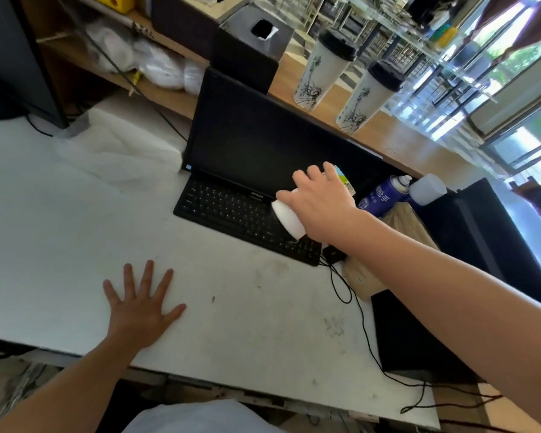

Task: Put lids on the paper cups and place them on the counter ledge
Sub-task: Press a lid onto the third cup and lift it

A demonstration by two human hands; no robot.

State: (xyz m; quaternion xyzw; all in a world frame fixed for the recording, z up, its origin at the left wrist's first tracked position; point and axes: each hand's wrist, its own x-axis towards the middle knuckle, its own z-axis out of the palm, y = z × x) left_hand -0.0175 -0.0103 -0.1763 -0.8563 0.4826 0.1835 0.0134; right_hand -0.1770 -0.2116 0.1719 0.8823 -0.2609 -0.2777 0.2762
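A black keyboard (231, 210) sits below a dark monitor (263, 142).

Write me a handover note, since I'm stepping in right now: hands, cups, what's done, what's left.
Left hand: flat on the white table, fingers spread, holding nothing.
Right hand: wrapped around a white cup tilted over the keyboard; whether it has a lid cannot be seen.
Done: two lidded cups stand upright side by side on the wooden ledge behind the monitor.
Left: check the held cup's lid, fit one if missing, then probably set it on the ledge beside the other two.
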